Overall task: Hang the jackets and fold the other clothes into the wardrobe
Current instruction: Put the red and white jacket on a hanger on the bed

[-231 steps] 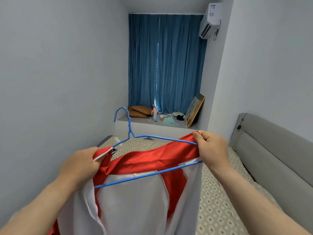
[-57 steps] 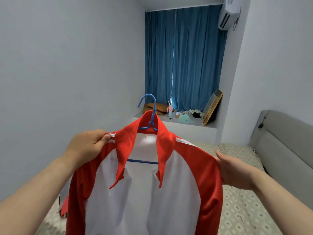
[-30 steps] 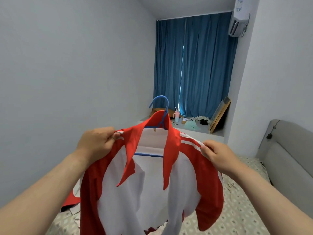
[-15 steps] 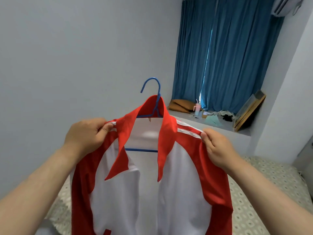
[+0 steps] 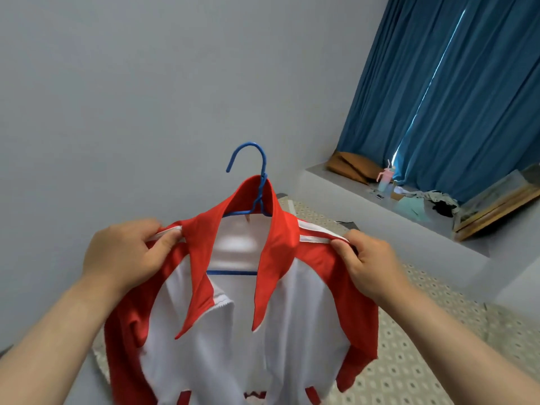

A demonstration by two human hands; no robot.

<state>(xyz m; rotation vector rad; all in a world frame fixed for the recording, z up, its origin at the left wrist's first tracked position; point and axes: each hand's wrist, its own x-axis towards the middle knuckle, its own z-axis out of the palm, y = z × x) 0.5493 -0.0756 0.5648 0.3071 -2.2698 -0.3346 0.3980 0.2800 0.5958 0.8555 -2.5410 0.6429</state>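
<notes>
Jacket point(image 5: 292, 331), smooth red-white cloth, drapes thin blue hanger point(image 5: 251, 159), shoulders pinched.

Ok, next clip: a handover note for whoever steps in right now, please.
Left hand grips the red and white jacket at one shoulder; right hand pinches the other.
Jacket sits on the blue hanger, hook free above the collar, held over the bed.
Done: jacket on hanger. Left: hang it in the wardrobe, not in view; fold the other clothes.

both hands point(image 5: 125, 252) gripping hangered jacket point(image 5: 242, 331) shoulders
</notes>
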